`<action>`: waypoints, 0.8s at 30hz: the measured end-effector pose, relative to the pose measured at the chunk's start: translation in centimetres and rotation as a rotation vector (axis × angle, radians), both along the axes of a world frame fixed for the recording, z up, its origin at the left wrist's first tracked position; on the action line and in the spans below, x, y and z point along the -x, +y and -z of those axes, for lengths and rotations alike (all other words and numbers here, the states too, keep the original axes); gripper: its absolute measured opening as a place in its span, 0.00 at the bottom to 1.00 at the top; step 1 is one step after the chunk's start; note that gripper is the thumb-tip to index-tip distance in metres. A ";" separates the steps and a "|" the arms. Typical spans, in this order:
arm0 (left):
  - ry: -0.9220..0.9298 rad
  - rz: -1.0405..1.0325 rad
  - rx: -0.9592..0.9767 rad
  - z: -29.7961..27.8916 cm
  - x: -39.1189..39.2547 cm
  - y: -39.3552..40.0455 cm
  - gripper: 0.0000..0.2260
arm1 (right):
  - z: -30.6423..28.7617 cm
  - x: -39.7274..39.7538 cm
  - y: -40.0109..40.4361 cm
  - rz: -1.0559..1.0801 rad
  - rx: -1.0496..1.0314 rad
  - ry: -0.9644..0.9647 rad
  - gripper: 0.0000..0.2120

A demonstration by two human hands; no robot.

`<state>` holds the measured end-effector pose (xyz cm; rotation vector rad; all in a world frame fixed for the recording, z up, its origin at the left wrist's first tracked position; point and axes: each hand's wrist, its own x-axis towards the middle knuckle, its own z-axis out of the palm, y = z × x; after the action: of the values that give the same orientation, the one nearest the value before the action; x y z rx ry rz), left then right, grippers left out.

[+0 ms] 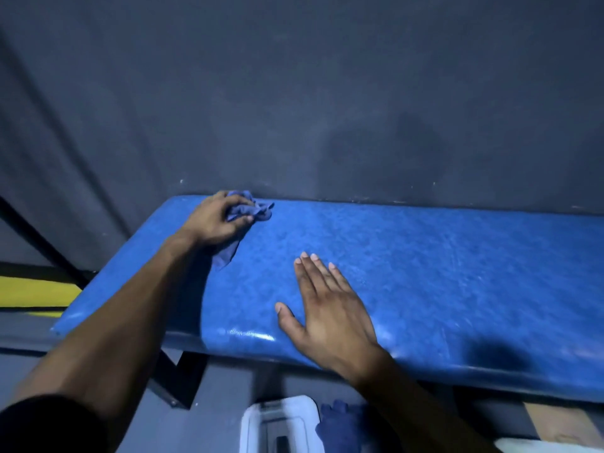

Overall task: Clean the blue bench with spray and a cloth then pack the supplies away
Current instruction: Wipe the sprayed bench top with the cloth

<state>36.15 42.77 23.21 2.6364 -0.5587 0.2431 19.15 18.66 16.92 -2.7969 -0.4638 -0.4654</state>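
Overhead, the left grip (222, 217) pinches the bunched cloth (248, 207) against the tabletop (425, 273) at its far corner by the wall. Right grip (330, 308), fingers spread flat, rests nearer. A trailing cloth tail could miss the corner.

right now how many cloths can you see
2: a crumpled blue cloth under the left hand on the blue padded bench; a darker blue cloth on the floor below. Others may be hidden.

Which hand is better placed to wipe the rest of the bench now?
The left hand: it already grips the cloth at the far left end of the blue bench. The right hand lies flat and empty near the front edge.
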 end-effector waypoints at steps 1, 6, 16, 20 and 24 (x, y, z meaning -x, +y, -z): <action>0.008 0.050 0.003 -0.1 -0.5 -0.7 0.12 | 0.0 0.0 0.0 0.002 0.001 0.001 0.38; 0.015 0.245 -0.010 1.3 6.7 -0.8 0.15 | 0.0 0.1 -0.1 -0.001 -0.012 0.011 0.38; -0.086 0.064 -0.016 1.4 -1.4 3.1 0.26 | -0.3 -0.1 -0.2 -0.028 -0.010 0.043 0.39; -0.053 0.138 0.028 2.3 0.7 -3.9 0.19 | -0.7 -0.2 -0.4 -0.017 0.019 0.066 0.40; -0.003 0.232 -0.030 1.6 5.9 -4.6 0.20 | -1.6 0.6 -0.6 0.002 0.046 0.106 0.39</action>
<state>30.24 38.16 21.58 2.5704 -0.8670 0.1687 18.54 18.08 18.54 -2.8490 -0.4542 -0.3080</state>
